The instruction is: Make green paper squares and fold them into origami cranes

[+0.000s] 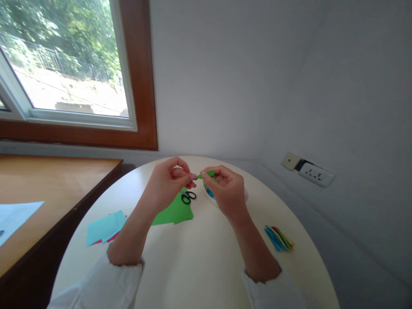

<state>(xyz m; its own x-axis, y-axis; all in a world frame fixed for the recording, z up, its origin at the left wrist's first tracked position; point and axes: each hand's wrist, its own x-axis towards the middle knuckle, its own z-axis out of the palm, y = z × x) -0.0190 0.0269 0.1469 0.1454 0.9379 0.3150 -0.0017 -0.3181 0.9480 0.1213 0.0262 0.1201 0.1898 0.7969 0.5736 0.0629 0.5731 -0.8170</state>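
Note:
Above the far middle of the round white table [199, 266], a small folded or curled piece of green paper [209, 173] is held up between both hands. My right hand [229, 189] pinches it between thumb and fingers. My left hand [165, 183] is closed, its thumb and fingertip pinching the paper's narrow left tip. Just below my left hand lie black-handled scissors [186, 198], their blades partly hidden. They rest on green paper sheets [175, 212]. Behind my right hand, a white bowl [210, 196] with blue bits inside is mostly covered.
Light blue sheets [106, 226] with pink ones beneath lie beside my left forearm. A bundle of coloured paper strips [278, 238] lies right of my right forearm. At left stands a wooden desk [58, 180] with a printed sheet [16, 216]. A wall socket [317, 174] is at right.

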